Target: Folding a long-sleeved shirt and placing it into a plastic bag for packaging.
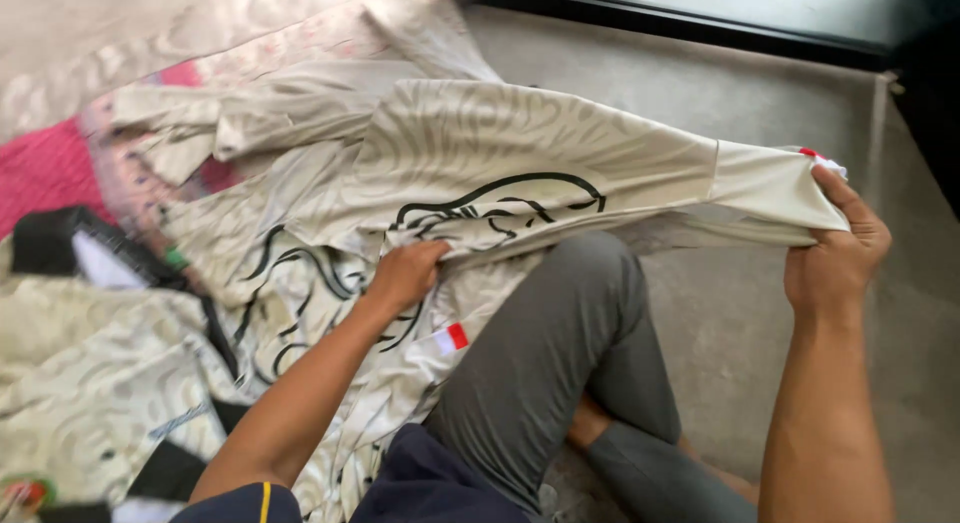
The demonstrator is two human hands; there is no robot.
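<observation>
Left hand (405, 273) is closed in a fist, gripping a bunch of the cream patterned shirt (520, 168) near its black line drawing, just above the person's bent knee. Right hand (835, 253) is also closed, fingers curled over the end of the shirt's plain cream sleeve (775, 188), thumb on the near side; a small red trim shows at the cuff. The shirt is stretched between the two hands, held off the floor across the grey trousers (560, 353). Below and to the left, more cream patterned fabric (90, 383) lies in a loose heap, some pieces with black curving lines and a small red and white tag (450, 338). A pink cloth (45, 168) lies at the far left, and a dark item (45, 243) lies beside it, partly buried. The surface is a grey carpeted floor (760, 93). A dark baseboard or frame (660, 23) runs along the top edge.
</observation>
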